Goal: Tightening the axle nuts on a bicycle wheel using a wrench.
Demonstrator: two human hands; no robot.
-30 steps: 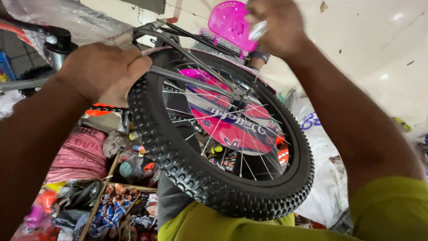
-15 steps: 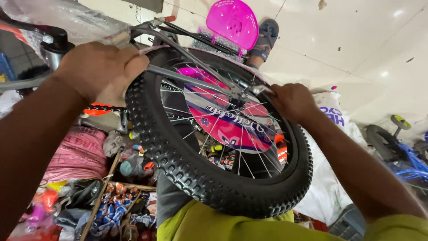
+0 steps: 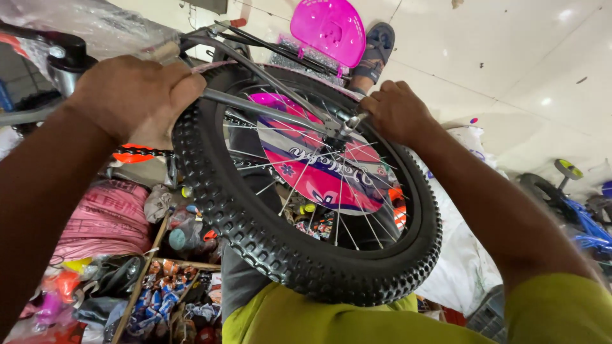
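Note:
A small bicycle is upside down in front of me. Its black knobby tyre (image 3: 268,251) wraps a spoked wheel with a pink disc (image 3: 325,172) behind the spokes. My left hand (image 3: 137,95) is closed around the grey frame tube (image 3: 255,105) at the top left of the tyre. My right hand (image 3: 398,111) is at the wheel's hub (image 3: 347,124), fingers curled on the axle end. A pink plastic seat (image 3: 336,28) sticks up beyond the wheel. An orange chain guard (image 3: 134,155) shows under my left hand.
A wooden box of small parts and bags (image 3: 162,280) lies at lower left next to a pink sack (image 3: 105,220). White sacks (image 3: 462,255) lie at the right, a blue bicycle with a small wheel (image 3: 567,185) beyond them. A sandalled foot (image 3: 376,48) rests on the white tiled floor.
My right hand came down from near the pink seat to the wheel's hub and now grips the axle end. My left hand has stayed on the frame tube.

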